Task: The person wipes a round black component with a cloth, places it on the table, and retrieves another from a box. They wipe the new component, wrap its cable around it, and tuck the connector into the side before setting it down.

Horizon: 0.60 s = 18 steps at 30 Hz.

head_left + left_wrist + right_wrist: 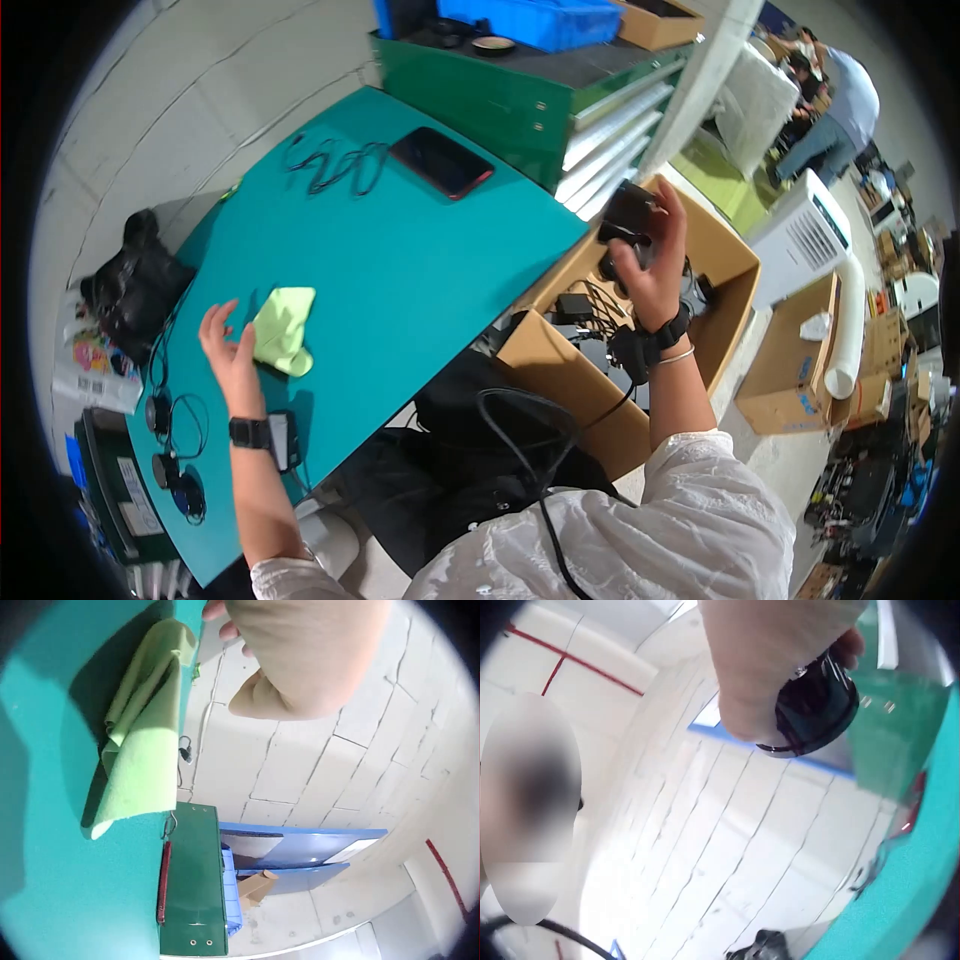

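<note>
— Where's the right hand (655, 275)?

— At about two o'clock from the middle of the head view, raised over the open cardboard box (560, 370). Its fingers are curled round a black device (627, 215) and grip it firmly. The right wrist camera shows the same hold: the hand (780, 660) is wrapped over the device's dark, rounded body (814, 705).

— And the left hand (232, 355)?

— Down at eight o'clock, above the teal table (420, 270). Its fingers are loose and spread apart, holding nothing. A crumpled green cloth (282, 328) lies on the table just beside it, at the hand's three o'clock. Whether the fingertips touch it, I cannot tell. From the left wrist, the cloth (142, 742) lies folded on the teal top, with the hand (300, 652) off to its upper right.

— Anything else on the table?

— A phone (441, 161) at twelve o'clock, face up near the far edge, and a black cable (335, 165) tangled at its nine o'clock. The green cabinet (480, 95) stands just past them.
</note>
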Available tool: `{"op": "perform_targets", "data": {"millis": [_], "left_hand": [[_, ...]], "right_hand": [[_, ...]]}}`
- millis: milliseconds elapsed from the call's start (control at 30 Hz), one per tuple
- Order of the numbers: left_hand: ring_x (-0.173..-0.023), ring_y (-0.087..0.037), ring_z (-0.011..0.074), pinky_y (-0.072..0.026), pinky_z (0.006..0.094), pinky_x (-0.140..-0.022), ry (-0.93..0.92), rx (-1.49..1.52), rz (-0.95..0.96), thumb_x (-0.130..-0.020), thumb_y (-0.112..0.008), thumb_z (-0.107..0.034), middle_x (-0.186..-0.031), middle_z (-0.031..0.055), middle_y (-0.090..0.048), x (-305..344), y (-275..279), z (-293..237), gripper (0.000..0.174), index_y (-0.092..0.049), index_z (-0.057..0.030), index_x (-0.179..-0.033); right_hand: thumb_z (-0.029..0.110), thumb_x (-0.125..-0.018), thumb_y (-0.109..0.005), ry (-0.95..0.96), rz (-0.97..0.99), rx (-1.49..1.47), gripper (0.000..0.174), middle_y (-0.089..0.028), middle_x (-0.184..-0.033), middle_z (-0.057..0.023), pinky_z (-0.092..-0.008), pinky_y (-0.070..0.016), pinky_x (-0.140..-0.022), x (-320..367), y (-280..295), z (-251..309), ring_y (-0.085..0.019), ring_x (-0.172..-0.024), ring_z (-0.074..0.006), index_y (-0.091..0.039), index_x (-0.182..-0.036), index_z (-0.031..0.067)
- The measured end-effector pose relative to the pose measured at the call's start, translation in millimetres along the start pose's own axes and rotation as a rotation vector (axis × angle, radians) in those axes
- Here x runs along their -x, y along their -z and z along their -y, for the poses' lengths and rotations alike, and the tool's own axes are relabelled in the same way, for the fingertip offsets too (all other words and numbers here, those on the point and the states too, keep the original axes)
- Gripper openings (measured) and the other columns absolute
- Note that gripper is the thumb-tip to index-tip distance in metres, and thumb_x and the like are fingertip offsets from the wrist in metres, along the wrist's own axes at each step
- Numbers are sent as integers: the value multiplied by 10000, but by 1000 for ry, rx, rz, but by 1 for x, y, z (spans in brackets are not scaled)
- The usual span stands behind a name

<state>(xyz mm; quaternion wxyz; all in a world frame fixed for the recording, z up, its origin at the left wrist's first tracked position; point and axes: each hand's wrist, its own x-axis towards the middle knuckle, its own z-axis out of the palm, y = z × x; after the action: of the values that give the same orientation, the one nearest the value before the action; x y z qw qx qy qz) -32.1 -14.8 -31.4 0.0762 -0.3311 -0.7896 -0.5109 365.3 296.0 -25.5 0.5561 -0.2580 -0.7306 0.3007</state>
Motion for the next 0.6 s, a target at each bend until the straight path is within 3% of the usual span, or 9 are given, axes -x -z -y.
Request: {"op": "perform_targets", "data": {"millis": [67, 133, 200, 333, 433, 467, 533, 600], "left_hand": [[-1000, -455, 148, -408, 271, -860, -99, -16, -12, -858, -631, -73, -1285, 36, -488, 1, 3, -6, 365, -597, -55, -1221], [-1010, -473, 159, -414, 271, -844, -127, 297, 83, -881, -621, -102, -1270, 57, -511, 2, 3, -8, 357, -585, -37, -1231], [-1045, -499, 176, -439, 291, -861, -32, 431, 220, -914, -610, -168, -1310, 85, -516, 6, 9, -19, 364, -574, -24, -1246], [-1185, -505, 196, -465, 337, -925, -23, 926, 398, -912, -631, -402, -1404, 95, -460, 13, 16, -41, 629, -445, -41, -1392], [-1185, -524, 227, -497, 361, -938, 51, 1157, 356, -911, -661, -278, -1327, 122, -491, 8, 18, -31, 683, -324, -23, -1447], [-1185, -524, 227, -497, 361, -938, 47, 1154, 335, -911, -661, -278, -1327, 122, -491, 7, 20, -28, 683, -324, -23, -1447], [-1176, -533, 217, -503, 343, -926, 215, 942, 211, -916, -646, -188, -1294, 112, -506, 4, 24, -31, 607, -353, -11, -1418], [-1139, -564, 210, -518, 332, -906, 308, 995, 187, -924, -614, -113, -1278, 114, -527, -1, 27, -22, 525, -387, 0, -1383]], "right_hand": [[118, -682, -801, 204, 153, -11, 886, -499, -1251, -142, -348, -467, -936, -17, -40, 54, -542, -1109, -248, -342, -1434, 27], [154, -655, -823, 456, 268, 54, 917, -511, -1264, -155, -369, -480, -929, -27, -83, 99, -550, -1109, -293, -345, -1426, 22], [203, -642, -838, 635, 367, 18, 933, -515, -1279, -158, -387, -487, -925, -31, -132, 135, -541, -1123, -332, -354, -1419, 21], [283, -632, -821, 825, 450, 103, 931, -553, -1215, -129, -382, -501, -897, -20, -219, 173, -584, -1056, -293, -380, -1423, 66], [303, -621, -825, 918, 539, 134, 942, -558, -1204, -108, -367, -500, -893, -10, -268, 183, -583, -1042, -264, -386, -1421, 69], [304, -622, -824, 950, 570, 154, 937, -558, -1203, -106, -367, -499, -895, -7, -280, 185, -582, -1042, -262, -388, -1417, 69], [308, -647, -815, 953, 618, 142, 897, -559, -1205, -106, -364, -499, -894, -3, -299, 183, -579, -1035, -265, -402, -1408, 75], [312, -671, -806, 953, 668, 134, 856, -559, -1207, -106, -361, -499, -892, -4, -316, 175, -576, -1028, -269, -417, -1399, 81]]}}
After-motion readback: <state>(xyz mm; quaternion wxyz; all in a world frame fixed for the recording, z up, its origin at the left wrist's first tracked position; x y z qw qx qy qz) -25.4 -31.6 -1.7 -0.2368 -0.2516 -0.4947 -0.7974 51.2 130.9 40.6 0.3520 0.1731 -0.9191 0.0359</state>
